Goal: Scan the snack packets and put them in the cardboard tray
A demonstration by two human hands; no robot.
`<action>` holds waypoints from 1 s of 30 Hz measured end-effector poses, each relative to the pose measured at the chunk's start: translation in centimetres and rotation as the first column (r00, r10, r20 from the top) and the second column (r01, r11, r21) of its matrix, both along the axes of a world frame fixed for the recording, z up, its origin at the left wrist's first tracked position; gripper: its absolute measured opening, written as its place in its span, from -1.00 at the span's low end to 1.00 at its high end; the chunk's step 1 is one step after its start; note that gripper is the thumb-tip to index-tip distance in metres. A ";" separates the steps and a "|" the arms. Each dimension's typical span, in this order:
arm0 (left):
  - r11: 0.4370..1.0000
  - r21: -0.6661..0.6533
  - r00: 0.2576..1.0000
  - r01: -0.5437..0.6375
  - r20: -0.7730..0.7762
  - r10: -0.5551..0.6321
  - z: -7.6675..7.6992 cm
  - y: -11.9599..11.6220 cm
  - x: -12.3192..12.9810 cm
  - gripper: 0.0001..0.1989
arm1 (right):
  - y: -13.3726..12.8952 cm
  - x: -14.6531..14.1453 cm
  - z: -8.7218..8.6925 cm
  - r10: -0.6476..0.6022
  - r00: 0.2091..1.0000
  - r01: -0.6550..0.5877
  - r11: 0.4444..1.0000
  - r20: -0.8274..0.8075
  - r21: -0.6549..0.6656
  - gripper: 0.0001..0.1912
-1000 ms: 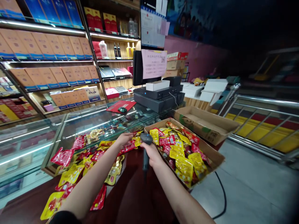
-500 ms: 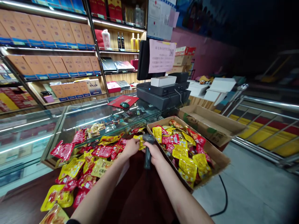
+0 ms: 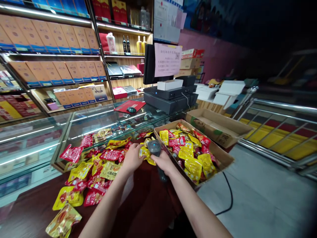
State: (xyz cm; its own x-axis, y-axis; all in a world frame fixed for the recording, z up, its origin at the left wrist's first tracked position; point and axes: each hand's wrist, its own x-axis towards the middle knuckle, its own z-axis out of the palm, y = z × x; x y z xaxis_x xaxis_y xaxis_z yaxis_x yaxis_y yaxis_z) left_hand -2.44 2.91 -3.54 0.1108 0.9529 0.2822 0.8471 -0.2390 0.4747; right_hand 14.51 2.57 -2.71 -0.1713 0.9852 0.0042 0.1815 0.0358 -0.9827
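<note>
My left hand (image 3: 132, 158) pinches the left side of a yellow snack packet (image 3: 144, 151). In my right hand (image 3: 164, 162) is a dark handheld barcode scanner (image 3: 154, 147), its head tilted up over the packet's right part. The right thumb lies close to the packet; I cannot tell whether it presses on it. Left of my hands, red and yellow snack packets (image 3: 111, 154) are heaped on the dark red surface and against the glass counter. Just right of the scanner, a cardboard box (image 3: 224, 161) holds more of these packets.
Behind the packets runs a glass display counter (image 3: 81, 127), bearing a red mat with a mouse (image 3: 131, 110) and a monitor (image 3: 150, 64) with its base. An opened carton (image 3: 210, 127) stands behind the packet box. Metal railings (image 3: 279, 129) and a black cable (image 3: 229, 195) are at the right.
The scanner's head has tipped up and its handle has swung down to the right. More of the yellow packet shows between my hands. The whole view has shifted slightly.
</note>
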 end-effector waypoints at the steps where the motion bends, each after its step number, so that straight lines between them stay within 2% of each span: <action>1: 0.996 -0.019 0.996 0.083 -0.012 -0.084 0.4 0.5 -0.2 -0.52 | 0.1 0.1 0.1 0.024 0.998 -0.027 0.999 0.058 0.046 -0.71; 4: 0.927 -0.219 0.951 0.306 0.013 -0.310 1.8 2.1 -0.4 -0.64 | 0.3 0.4 0.1 0.058 0.986 -0.081 0.987 0.159 0.142 -0.69; 6: 0.865 -0.348 0.930 0.361 0.062 -0.362 2.5 2.9 -0.3 -0.71 | 0.3 0.6 0.3 0.083 0.986 -0.106 0.981 0.143 0.164 -0.63; 10: 0.764 -0.488 0.907 0.421 0.226 -0.355 2.9 3.9 -0.7 -0.75 | 0.0 1.3 1.1 0.057 0.997 -0.062 0.991 0.047 0.121 -0.63; 12: 0.727 -0.516 0.879 0.452 0.398 -0.264 2.5 4.4 -1.1 -0.71 | -0.2 1.7 1.4 -0.017 1.000 0.016 0.995 0.011 0.101 -0.67; 14: 0.727 -0.531 0.823 0.436 0.561 -0.084 2.0 4.9 -1.6 -0.61 | -0.5 2.0 1.6 -0.093 0.995 0.095 0.991 -0.021 0.094 -0.71; 16: 0.752 -0.545 0.749 0.370 0.654 0.105 1.8 5.5 -2.0 -0.49 | -1.0 1.8 1.5 -0.125 0.989 0.129 0.990 -0.073 0.056 -0.71; 19: 0.799 -0.545 0.664 0.254 0.699 0.266 1.9 6.4 -2.0 -0.42 | -2.1 0.9 1.3 -0.042 0.980 0.022 0.995 -0.195 -0.101 -0.74; 21: 0.814 -0.535 0.631 0.228 0.718 0.295 2.1 6.9 -1.9 -0.44 | -2.8 0.0 1.2 0.011 0.970 -0.063 0.977 -0.241 -0.206 -0.78; 23: 0.813 -0.525 0.614 0.251 0.735 0.286 2.4 7.4 -1.6 -0.49 | -3.4 -0.9 1.1 0.033 0.972 -0.094 0.961 -0.231 -0.260 -0.86; 25: 0.808 -0.513 0.611 0.288 0.748 0.257 2.7 7.7 -1.4 -0.52 | -3.7 -1.4 0.8 0.040 0.979 -0.098 0.954 -0.201 -0.284 -0.92; 30: 0.809 -0.497 0.616 0.314 0.755 0.224 3.2 7.9 -1.0 -0.52 | -3.8 -1.7 0.3 0.030 0.981 -0.087 0.951 -0.192 -0.296 -0.89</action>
